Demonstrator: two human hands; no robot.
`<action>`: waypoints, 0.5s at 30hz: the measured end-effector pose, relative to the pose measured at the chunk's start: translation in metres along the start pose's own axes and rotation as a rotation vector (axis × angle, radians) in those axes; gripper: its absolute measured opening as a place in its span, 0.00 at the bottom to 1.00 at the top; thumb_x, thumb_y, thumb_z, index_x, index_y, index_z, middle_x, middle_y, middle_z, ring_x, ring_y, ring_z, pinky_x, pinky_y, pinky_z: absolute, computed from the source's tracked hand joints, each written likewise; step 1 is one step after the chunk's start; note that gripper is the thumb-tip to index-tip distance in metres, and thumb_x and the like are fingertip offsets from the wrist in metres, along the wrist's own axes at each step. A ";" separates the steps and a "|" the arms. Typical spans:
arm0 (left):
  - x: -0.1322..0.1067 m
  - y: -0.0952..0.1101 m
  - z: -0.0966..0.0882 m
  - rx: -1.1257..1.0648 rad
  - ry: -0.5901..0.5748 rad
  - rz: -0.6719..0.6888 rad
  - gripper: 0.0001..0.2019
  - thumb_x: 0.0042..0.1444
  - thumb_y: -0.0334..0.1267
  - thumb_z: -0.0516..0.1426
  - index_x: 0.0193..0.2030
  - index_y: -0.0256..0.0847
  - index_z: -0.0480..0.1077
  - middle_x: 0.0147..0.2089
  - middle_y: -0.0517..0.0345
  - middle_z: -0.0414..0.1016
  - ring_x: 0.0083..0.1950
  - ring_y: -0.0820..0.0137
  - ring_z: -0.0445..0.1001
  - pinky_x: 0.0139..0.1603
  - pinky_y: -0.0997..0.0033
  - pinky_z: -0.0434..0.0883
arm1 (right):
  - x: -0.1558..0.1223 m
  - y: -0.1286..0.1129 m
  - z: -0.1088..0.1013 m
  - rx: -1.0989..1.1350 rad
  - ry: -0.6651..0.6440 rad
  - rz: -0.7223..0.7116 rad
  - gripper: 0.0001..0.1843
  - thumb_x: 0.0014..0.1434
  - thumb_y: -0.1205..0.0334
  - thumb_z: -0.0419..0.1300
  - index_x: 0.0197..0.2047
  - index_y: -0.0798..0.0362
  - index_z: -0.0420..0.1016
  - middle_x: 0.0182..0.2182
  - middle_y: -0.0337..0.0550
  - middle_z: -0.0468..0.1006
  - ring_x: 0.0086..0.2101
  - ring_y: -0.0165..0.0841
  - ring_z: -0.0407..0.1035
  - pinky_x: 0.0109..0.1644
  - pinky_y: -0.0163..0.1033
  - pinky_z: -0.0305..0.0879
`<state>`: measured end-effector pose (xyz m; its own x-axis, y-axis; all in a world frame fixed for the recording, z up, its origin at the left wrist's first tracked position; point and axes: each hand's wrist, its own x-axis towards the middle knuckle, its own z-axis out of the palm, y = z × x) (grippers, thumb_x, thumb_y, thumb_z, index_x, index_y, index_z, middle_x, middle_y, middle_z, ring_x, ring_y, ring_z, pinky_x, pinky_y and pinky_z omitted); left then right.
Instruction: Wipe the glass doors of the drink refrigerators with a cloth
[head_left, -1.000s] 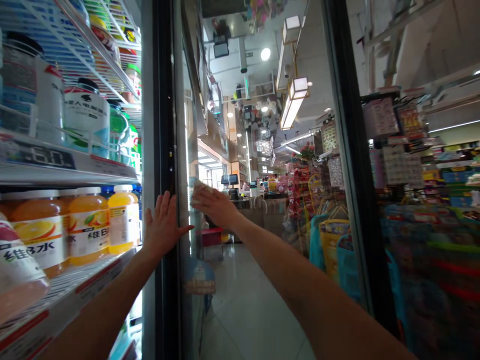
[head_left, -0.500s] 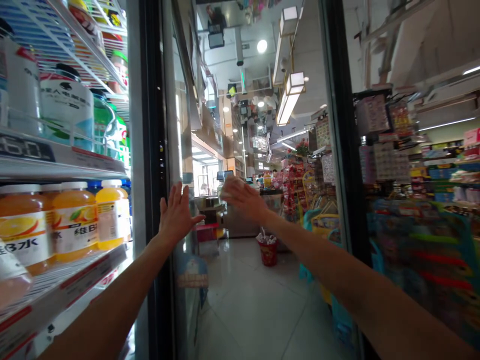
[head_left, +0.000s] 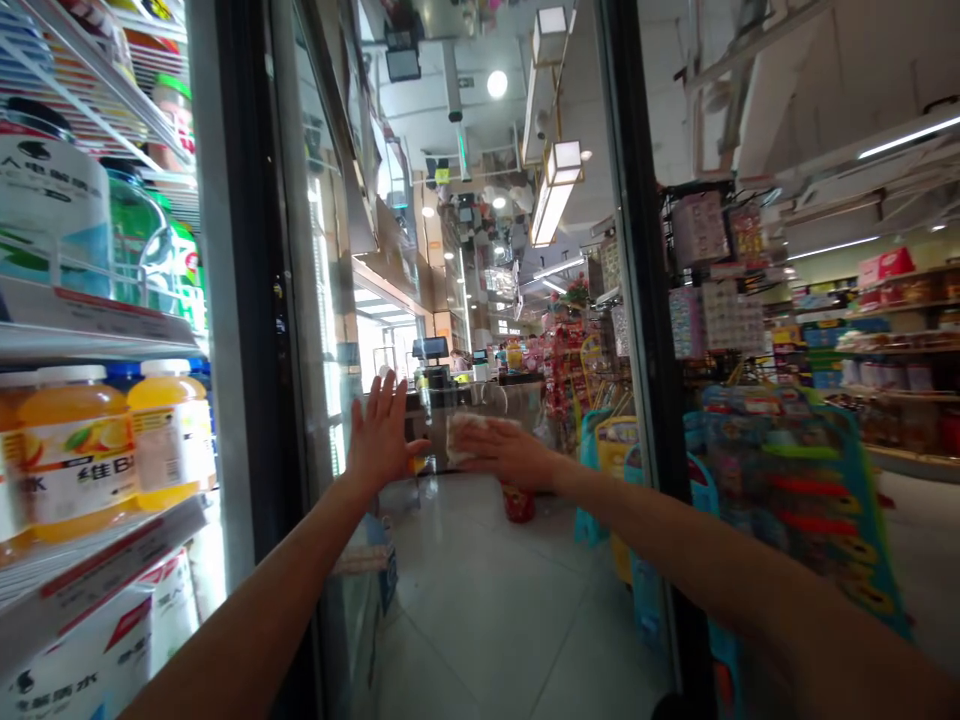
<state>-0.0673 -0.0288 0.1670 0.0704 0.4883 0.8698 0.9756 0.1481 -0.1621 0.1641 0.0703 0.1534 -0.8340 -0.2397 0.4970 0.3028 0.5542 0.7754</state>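
In front of me is a glass door with a dark frame. My left hand is spread flat against the glass, fingers up and thumb out to the right, holding nothing. Just right of it, my right hand presses a pale cloth to the pane. Its fingers point left and lie over the cloth, which partly shows at the fingertips. Both forearms reach in from the lower corners.
At left, the lit cooler's shelves carry orange drink bottles and large white-labelled bottles. Through the glass appear a red bucket, a tiled floor and a counter. Colourful toy packs stand at right.
My right hand and the cloth have moved down the glass. My left hand has shifted slightly right in view. The view has turned right, so the cooler shelves sit farther left.
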 end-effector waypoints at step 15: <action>-0.016 0.044 0.021 -0.030 -0.003 0.099 0.45 0.46 0.44 0.63 0.67 0.32 0.48 0.70 0.41 0.42 0.71 0.52 0.41 0.66 0.44 0.48 | -0.042 0.021 -0.020 -0.018 -0.022 0.181 0.25 0.61 0.69 0.49 0.60 0.40 0.62 0.63 0.36 0.59 0.64 0.31 0.49 0.65 0.45 0.47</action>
<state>-0.0303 -0.0118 0.1359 0.1659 0.5020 0.8488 0.9697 0.0736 -0.2331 0.2146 0.0766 0.1568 -0.7751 -0.1193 0.6204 0.4568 0.5726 0.6808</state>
